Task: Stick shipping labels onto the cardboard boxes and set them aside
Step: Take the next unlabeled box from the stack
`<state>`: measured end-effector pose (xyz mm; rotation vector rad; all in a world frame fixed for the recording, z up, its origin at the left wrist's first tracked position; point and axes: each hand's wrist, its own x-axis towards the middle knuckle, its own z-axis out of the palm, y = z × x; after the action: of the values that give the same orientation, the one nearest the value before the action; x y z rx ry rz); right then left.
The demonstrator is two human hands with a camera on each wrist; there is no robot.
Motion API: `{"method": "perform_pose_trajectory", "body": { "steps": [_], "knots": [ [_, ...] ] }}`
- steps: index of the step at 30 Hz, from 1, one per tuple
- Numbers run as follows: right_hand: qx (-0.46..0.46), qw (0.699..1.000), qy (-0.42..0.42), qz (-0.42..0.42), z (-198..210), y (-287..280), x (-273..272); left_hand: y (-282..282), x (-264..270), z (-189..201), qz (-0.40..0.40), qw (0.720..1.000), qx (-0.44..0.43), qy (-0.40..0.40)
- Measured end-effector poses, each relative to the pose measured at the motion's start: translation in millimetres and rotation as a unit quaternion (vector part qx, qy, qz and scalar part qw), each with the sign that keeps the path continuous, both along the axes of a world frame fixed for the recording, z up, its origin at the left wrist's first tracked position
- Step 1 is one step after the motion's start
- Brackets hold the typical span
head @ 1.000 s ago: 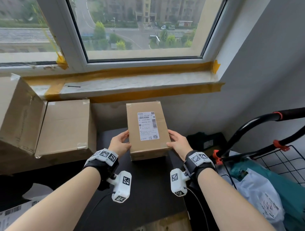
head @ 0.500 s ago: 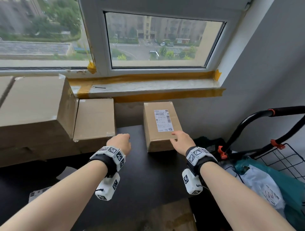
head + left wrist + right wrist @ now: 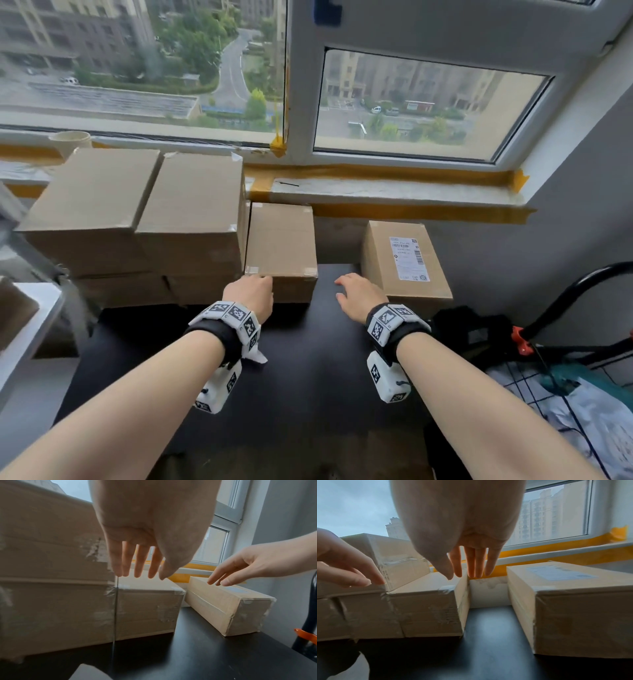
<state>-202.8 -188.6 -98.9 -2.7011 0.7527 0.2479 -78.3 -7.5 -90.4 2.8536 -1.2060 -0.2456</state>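
Both hands have left the labelled brown cardboard box (image 3: 406, 260): the left hand (image 3: 249, 295), fingers loosely extended and holding nothing, now touches the near corner of the plain unlabelled brown cardboard box (image 3: 281, 246) left of it. The right hand (image 3: 359, 294) hovers open and empty between the two. One box seems finished, the next is being fetched; the white shipping label (image 3: 409, 258) behind shows barcodes, its print too small to read.
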Motion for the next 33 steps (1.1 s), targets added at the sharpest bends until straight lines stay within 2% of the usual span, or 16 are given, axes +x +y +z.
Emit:
{"method": "perform_pose_trajectory", "body": {
  "steps": [5, 9, 11, 14, 18, 21, 28, 33],
  "knots": [
    [0.01, 0.999, 0.011, 0.03, -6, 18, 38, 19, 19, -9, 0.03, 0.999, -0.016, 0.02],
    [0.028, 0.998, -0.031, 0.041, -15, 19, 65, 24, 30, -20, 0.063, 0.995, -0.067, 0.048],
    [0.052, 0.996, -0.065, 0.026, -21, 15, 78, 24, 32, -25, 0.081, 0.99, -0.096, 0.061],
    [0.127, 0.985, -0.102, -0.053, -33, 9, 95, 22, 33, -35, 0.125, 0.979, -0.126, 0.099],
    [0.268, 0.936, -0.143, -0.178, -51, 0, 106, 17, 37, -43, 0.18, 0.954, -0.173, 0.168],
    [0.319, 0.91, -0.151, -0.219, -58, -7, 106, 12, 34, -49, 0.185, 0.939, -0.21, 0.198],
    [0.336, 0.901, -0.164, -0.223, -60, -19, 88, -4, 29, -54, 0.244, 0.89, -0.274, 0.27],
    [0.362, 0.884, -0.186, -0.229, -57, -22, 52, -7, 21, -57, 0.244, 0.848, -0.308, 0.357]
  ]
}}
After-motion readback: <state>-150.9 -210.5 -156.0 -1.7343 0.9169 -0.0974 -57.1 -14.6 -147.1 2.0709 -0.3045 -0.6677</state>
